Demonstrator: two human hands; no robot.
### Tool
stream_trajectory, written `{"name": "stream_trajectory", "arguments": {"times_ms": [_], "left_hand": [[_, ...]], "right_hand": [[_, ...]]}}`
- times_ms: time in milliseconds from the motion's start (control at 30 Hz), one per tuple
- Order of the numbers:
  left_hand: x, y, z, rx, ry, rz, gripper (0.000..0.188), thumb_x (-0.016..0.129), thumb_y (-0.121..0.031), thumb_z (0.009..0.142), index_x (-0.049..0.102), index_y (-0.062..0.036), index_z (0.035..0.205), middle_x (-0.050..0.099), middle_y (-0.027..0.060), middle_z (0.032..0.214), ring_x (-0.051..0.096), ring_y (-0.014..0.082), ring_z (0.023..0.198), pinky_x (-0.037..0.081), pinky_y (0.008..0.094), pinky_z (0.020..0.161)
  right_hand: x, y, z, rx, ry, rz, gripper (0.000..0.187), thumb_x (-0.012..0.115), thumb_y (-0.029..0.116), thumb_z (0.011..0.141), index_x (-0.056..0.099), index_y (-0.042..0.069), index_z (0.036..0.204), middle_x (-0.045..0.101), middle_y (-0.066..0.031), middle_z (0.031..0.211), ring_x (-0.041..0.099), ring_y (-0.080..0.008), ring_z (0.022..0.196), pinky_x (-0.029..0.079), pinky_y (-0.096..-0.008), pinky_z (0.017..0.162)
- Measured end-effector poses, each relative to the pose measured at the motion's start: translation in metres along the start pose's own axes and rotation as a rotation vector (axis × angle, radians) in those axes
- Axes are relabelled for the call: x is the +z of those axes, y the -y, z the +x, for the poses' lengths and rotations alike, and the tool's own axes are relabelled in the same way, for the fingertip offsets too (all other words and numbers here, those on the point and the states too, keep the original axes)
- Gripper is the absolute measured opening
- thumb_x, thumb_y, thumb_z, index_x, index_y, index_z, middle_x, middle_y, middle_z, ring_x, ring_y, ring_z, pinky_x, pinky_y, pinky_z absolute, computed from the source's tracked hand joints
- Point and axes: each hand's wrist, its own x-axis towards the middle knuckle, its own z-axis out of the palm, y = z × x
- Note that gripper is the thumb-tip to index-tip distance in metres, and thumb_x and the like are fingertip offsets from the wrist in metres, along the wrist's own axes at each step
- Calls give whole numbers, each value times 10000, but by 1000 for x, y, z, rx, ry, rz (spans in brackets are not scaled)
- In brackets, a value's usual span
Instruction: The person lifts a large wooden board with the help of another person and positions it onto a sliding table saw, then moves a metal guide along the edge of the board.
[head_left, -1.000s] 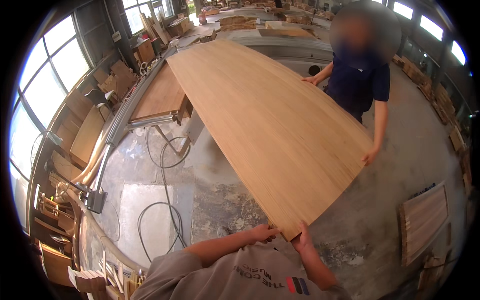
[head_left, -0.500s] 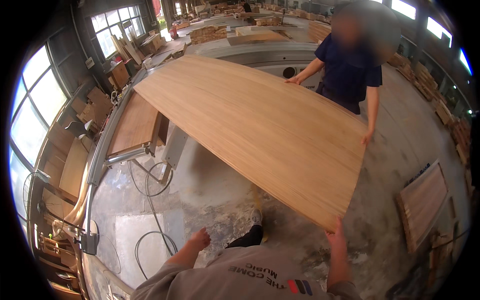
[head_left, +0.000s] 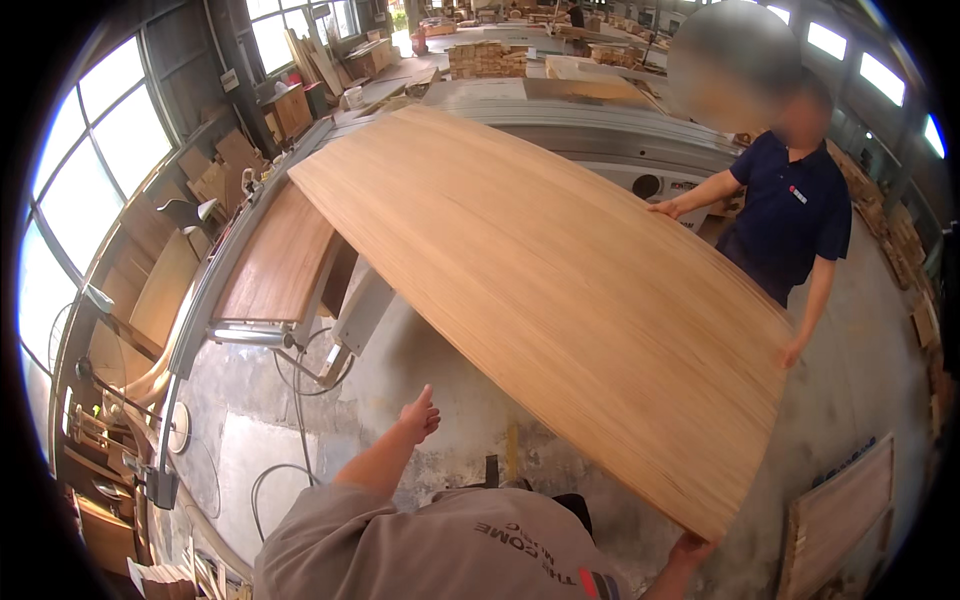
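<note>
Wood panel: slanting across the view, far end over the machine rail and brown board; whether it rests there, can't tell.
Right hand: closed around the panel's near corner; fingers underneath mostly hidden.
Left hand: off the panel, nothing held, half-open, one finger stretched out, over the floor to the left of the long edge.
Co-worker: navy shirt, both hands at the panel's opposite long edge, one midway, one near the close end.
Step in hand: looks like two-person carrying or lining up of the panel, near end held up off the floor.
Next move calls for: probably right hand keeping the corner supported, left hand taking the long edge, both people turning it together.
Watch: one-handed corner could dip or twist.
</note>
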Motion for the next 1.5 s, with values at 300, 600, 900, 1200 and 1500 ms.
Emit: {"name": "stream_trajectory", "arguments": {"times_ms": [300,600,900,1200,1500], "left_hand": [[200,-80,59,143,-63,-191,827,582,-567,815,290,-40,1382,432,149,1334,501,290,1153,442,448,932],[259,-76,94,126,-328,-226,798,536,-627,810,311,-109,1375,440,89,1326,480,302,1160,412,517,939],[331,-68,130,64,-248,-319,749,487,-639,830,332,-122,1350,453,88,1311,475,317,1167,411,548,927],[467,-62,152,41,-272,-436,768,447,-621,860,293,-69,1371,403,114,1367,414,311,1234,351,535,993],[572,-60,143,-137,199,-426,920,254,-809,770,228,-165,1427,307,133,1430,342,352,1271,302,560,1028]], "right_hand": [[65,-34,91,-29,-239,-100,714,392,586,881,282,107,1399,369,-108,1394,388,-290,1245,373,-447,986],[131,-46,202,60,-313,8,624,390,524,911,333,108,1372,402,-84,1366,420,-269,1214,387,-385,969],[228,-35,322,57,-449,-150,658,403,542,907,310,100,1385,382,-92,1377,408,-264,1212,360,-388,985],[305,-164,356,369,55,73,602,432,529,902,409,110,1334,470,-98,1308,471,-270,1159,396,-420,965],[450,-155,456,484,2,-268,536,505,410,910,373,109,1333,468,-77,1283,464,-244,1163,421,-426,919]]}}
